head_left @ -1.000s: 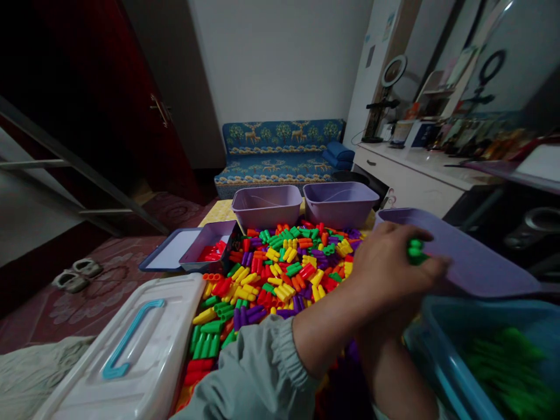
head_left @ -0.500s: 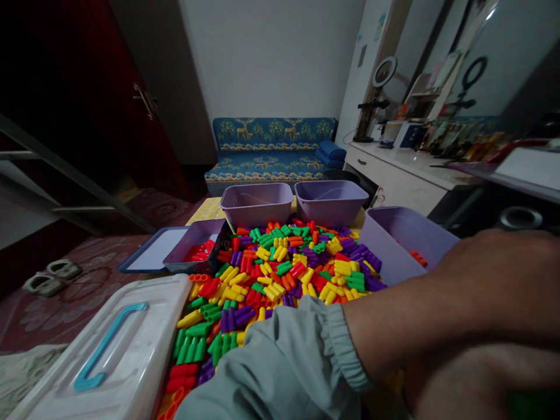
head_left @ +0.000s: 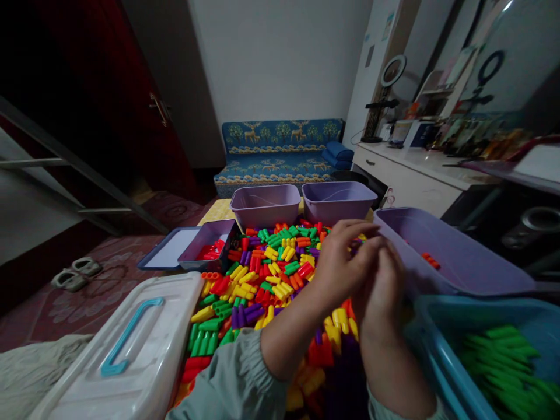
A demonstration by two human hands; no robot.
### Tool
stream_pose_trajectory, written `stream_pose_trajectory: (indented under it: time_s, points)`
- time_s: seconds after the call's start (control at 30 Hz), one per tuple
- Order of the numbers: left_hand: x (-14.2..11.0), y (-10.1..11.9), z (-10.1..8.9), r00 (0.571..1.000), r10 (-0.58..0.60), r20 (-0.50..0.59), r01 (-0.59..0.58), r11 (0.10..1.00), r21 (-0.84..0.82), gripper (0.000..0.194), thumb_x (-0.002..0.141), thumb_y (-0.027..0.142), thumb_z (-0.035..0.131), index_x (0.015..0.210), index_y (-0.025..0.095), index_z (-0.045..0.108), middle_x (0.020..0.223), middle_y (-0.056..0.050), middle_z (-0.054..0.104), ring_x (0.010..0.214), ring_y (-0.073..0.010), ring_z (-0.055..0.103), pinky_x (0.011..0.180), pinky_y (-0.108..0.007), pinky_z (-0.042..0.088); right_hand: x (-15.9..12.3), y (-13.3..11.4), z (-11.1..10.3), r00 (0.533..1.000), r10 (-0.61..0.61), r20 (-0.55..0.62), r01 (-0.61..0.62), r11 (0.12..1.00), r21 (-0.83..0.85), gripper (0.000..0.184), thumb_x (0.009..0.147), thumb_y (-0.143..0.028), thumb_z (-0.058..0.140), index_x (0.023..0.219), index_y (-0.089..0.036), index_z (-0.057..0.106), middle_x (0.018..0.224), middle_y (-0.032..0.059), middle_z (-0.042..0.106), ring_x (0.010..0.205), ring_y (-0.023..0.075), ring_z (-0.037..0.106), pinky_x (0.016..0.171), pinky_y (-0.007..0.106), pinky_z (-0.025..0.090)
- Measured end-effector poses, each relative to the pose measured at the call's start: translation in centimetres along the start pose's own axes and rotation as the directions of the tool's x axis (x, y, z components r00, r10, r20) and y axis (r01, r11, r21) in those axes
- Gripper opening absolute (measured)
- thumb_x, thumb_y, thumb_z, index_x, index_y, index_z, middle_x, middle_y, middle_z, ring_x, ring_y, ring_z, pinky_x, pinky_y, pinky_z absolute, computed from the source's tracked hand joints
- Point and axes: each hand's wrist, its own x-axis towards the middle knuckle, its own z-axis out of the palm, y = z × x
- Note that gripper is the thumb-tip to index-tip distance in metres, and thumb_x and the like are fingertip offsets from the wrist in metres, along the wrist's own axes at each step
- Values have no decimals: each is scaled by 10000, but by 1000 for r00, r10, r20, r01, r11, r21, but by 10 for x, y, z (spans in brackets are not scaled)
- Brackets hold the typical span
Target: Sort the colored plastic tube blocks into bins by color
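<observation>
My left hand [head_left: 343,256] and my right hand [head_left: 385,286] meet over the right side of a pile of plastic blocks [head_left: 245,286], near the long purple bin's left end. The fingers of both hands are curled and pressed together. Whatever lies between them is hidden. The blocks look like short joined tubes in red, orange, yellow, green and purple. Close to my right forearm stands a blue bin [head_left: 433,321] holding several green blocks [head_left: 503,361]. A few orange-red pieces [head_left: 431,261] lie inside the long purple bin [head_left: 472,251].
Two purple bins [head_left: 265,207] [head_left: 339,198] stand at the table's far edge. On the left sits a small box [head_left: 205,242] with red pieces, beside its lid [head_left: 164,251]. A white lid with a blue handle [head_left: 131,344] lies front left. A blue sofa [head_left: 280,154] stands beyond.
My left arm has drawn back from the right side, and both hands have come together over the pile. The blue bin with green blocks now shows. The view has shifted slightly.
</observation>
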Motion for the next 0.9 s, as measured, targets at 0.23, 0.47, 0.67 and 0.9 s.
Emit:
stream_pose_trajectory:
  time_s: [0.23, 0.47, 0.67, 0.9]
  points:
    - [-49, -65, -125, 961, -236, -142, 274, 758, 593, 228, 823, 214, 583, 1016, 198, 704, 1044, -94, 673, 986, -233, 621, 913, -357, 460, -4, 50, 16, 889, 41, 457, 211, 847, -487, 231, 772, -204, 567, 962, -201, 697, 1027, 58, 693, 1001, 216, 599, 940, 403, 449]
    - [-69, -68, -169, 914, -326, -243, 354, 343, 870, 312, 853, 253, 522, 1112, 153, 663, 1124, -128, 639, 1054, -249, 602, 935, -342, 451, -7, 74, 7, 772, 98, 628, 433, 642, -633, 488, 700, -43, 536, 1148, -186, 669, 1226, 62, 629, 1193, 215, 487, 1079, 397, 353]
    - [-73, -84, -158, 896, -425, -127, 311, 397, 864, 405, 800, 245, 610, 1196, 159, 614, 1199, -124, 620, 1104, -250, 588, 958, -331, 442, -7, 82, 3, 736, 178, 653, 471, 558, -683, 509, 668, -21, 592, 1125, -227, 679, 1186, 63, 628, 1107, 236, 528, 1002, 395, 411]
    - [-77, -86, -127, 924, -368, 101, 202, 697, 688, 453, 747, 116, 598, 1192, 194, 626, 1136, -92, 633, 1035, -217, 608, 906, -305, 473, -9, 75, 7, 730, 204, 652, 520, 454, -724, 324, 742, -100, 587, 1023, -210, 705, 995, 70, 649, 985, 228, 569, 885, 337, 445]
